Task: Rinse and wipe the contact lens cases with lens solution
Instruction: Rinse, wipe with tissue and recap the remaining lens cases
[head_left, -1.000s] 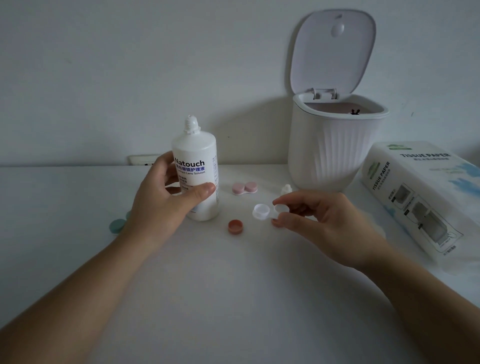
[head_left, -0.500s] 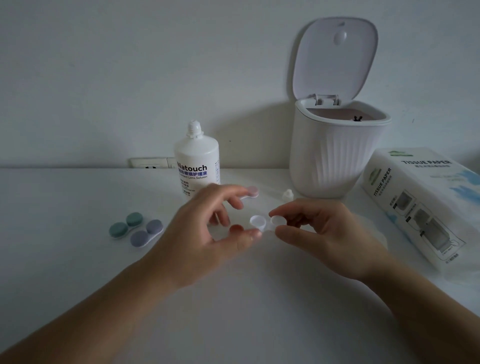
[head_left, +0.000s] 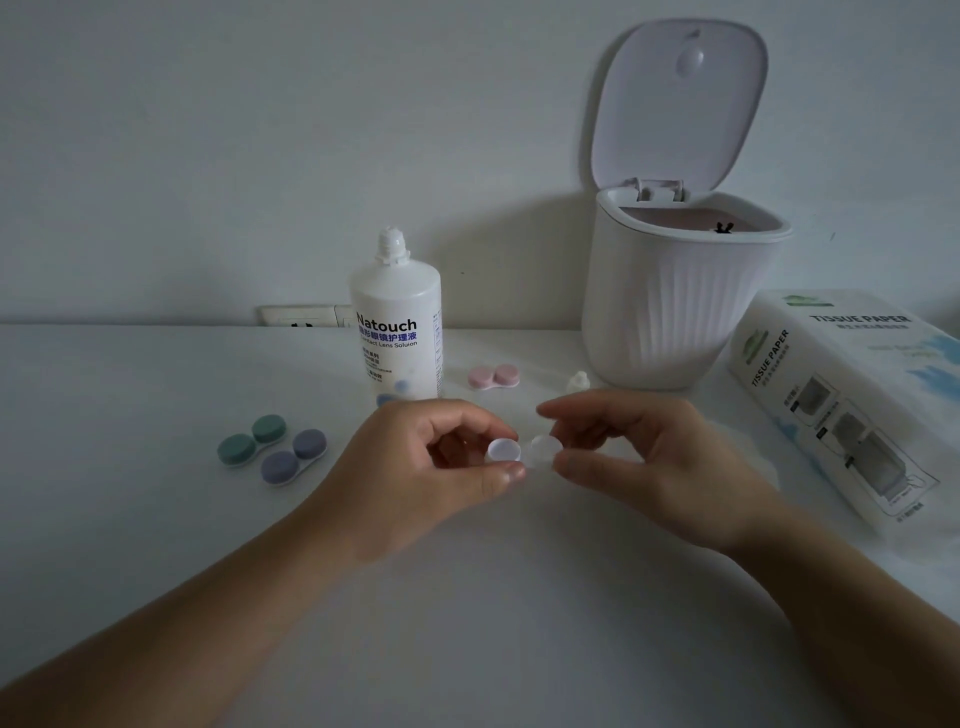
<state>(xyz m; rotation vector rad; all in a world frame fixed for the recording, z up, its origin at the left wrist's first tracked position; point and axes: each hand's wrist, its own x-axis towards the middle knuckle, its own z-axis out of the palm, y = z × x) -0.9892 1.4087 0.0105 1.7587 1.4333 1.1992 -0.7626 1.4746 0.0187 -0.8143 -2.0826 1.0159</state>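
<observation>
Both hands held the white lens case (head_left: 524, 451) above the table: left hand (head_left: 415, 473) pinched one cup, right hand (head_left: 639, 467) the other (caps off). Rinsing seemed underway; next, likely tipping it into the bin (head_left: 675, 306).

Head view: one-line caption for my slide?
Both hands, left hand and right hand, hold an open white lens case above the table.

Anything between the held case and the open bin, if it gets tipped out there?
Little visible. Both hands, left hand and right hand, hold the white case above the table. Only a small white cap stands on the table toward the bin, low enough to pass over.
</observation>
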